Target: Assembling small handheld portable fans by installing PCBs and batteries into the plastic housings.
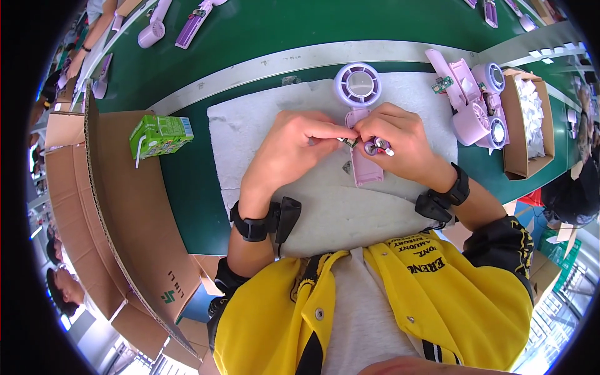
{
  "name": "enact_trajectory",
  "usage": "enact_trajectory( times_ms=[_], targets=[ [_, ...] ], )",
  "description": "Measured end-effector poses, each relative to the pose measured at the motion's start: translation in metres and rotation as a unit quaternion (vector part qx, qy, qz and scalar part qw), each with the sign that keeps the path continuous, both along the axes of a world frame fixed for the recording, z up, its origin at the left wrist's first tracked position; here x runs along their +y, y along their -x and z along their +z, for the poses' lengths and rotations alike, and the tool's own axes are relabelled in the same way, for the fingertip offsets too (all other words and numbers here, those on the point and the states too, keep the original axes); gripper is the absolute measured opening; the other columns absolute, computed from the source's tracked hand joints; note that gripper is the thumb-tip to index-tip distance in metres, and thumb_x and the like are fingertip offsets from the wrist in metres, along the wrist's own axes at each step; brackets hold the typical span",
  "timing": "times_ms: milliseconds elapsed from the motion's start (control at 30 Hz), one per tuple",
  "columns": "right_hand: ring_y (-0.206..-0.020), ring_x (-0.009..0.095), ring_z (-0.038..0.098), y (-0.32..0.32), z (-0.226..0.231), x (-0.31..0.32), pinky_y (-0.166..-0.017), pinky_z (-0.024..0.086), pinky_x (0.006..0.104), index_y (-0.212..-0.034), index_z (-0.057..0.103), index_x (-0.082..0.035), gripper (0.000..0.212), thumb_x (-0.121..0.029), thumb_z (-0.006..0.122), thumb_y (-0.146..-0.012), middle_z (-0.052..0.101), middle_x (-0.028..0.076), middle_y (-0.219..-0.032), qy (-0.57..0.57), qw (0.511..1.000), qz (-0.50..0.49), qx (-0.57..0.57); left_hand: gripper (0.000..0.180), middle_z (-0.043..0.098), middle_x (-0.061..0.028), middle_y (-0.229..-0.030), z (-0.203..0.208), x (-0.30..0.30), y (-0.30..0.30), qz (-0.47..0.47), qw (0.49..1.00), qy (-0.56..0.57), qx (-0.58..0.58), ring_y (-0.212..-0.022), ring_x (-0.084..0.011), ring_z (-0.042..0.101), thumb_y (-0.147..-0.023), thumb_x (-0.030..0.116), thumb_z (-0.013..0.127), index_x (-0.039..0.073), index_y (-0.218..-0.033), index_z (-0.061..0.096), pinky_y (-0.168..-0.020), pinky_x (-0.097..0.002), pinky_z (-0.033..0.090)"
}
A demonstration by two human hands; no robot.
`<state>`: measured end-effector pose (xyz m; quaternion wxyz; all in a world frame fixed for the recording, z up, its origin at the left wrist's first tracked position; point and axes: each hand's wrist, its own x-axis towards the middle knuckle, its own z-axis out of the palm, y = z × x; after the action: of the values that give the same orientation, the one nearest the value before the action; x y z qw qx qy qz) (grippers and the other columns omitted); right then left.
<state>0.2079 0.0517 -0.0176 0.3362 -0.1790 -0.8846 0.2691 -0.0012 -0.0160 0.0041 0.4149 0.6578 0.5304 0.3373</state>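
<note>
A lilac handheld fan [377, 85] lies on the white mat, its round grille pointing away from me and its opened handle shell [365, 172] toward me. Above the handle, my left hand [294, 147] pinches a small circuit board [347, 142] between thumb and fingertips. My right hand [400, 137] is closed beside it, holding a small purple cylinder [374, 148], apparently a battery, with a white plug end showing. Fingertips of both hands meet near the board. Any wires between board and cylinder are too small or hidden to make out.
At the right of the white mat [262, 125] lie several lilac fan parts [469, 122], beside a cardboard box [517, 159] of white pieces. A green drink carton [159, 137] stands at left, next to a large open carton [134, 206]. A pale ledge [250, 67] crosses behind.
</note>
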Motion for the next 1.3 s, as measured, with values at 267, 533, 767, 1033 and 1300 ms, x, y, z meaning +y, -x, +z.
enact_trajectory(
  times_ms=[267,533,767,1033,1300],
  targets=[
    [-0.077,0.024,0.06,-0.001,-0.003,0.007,-0.064,0.05,0.0334,-0.082,0.056,-0.006,0.03,0.003,0.078,-0.063,0.064,0.007,-0.085,0.05,0.998,0.036,0.009,0.025,0.064,-0.0083,-0.086,-0.001,0.001,-0.01,0.013,0.997,-0.063,-0.035,-0.073,-0.0221,0.064,-0.072,-0.004,0.073,0.008,-0.094,0.073,-0.065,-0.0327,0.052],
    [-0.071,0.017,0.048,-0.001,-0.013,0.017,-0.064,0.04,0.0281,-0.096,0.054,-0.003,0.03,-0.001,0.073,-0.073,0.051,0.007,-0.093,0.175,0.981,0.017,0.079,0.025,0.066,-0.0097,-0.088,-0.011,0.01,-0.009,0.038,0.995,-0.049,-0.084,-0.077,-0.022,0.065,-0.073,-0.006,0.073,0.005,-0.096,0.069,-0.07,-0.0308,0.054],
    [-0.071,0.017,0.047,-0.002,-0.021,0.026,-0.063,0.039,0.0293,-0.095,0.056,-0.001,0.018,-0.01,0.067,-0.085,0.051,0.008,-0.089,0.205,0.977,0.023,0.059,0.026,0.067,-0.0103,-0.091,-0.019,0.016,-0.007,0.031,0.995,-0.051,-0.08,-0.08,-0.0202,0.066,-0.075,-0.008,0.07,0.003,-0.098,0.068,-0.072,-0.0294,0.055],
    [-0.069,0.019,0.048,-0.001,0.002,0.009,-0.06,0.039,0.0283,-0.085,0.059,0.002,0.018,-0.013,0.059,-0.093,0.05,0.01,-0.083,0.161,0.986,0.011,0.046,0.025,0.067,-0.0082,-0.097,-0.012,0.003,-0.007,0.045,0.983,-0.016,-0.18,-0.087,-0.0153,0.064,-0.08,-0.01,0.067,0.001,-0.103,0.065,-0.077,-0.0285,0.055],
    [-0.066,0.024,0.054,-0.008,0.014,0.006,-0.054,0.044,0.0342,-0.079,0.058,0.003,0.017,-0.01,0.063,-0.088,0.05,0.012,-0.086,0.032,0.998,0.017,-0.043,0.025,0.063,-0.0053,-0.097,-0.008,0.006,-0.004,0.014,0.978,0.038,-0.203,-0.085,-0.0125,0.059,-0.084,-0.011,0.063,0.001,-0.105,0.06,-0.077,-0.0269,0.05]
  ],
)
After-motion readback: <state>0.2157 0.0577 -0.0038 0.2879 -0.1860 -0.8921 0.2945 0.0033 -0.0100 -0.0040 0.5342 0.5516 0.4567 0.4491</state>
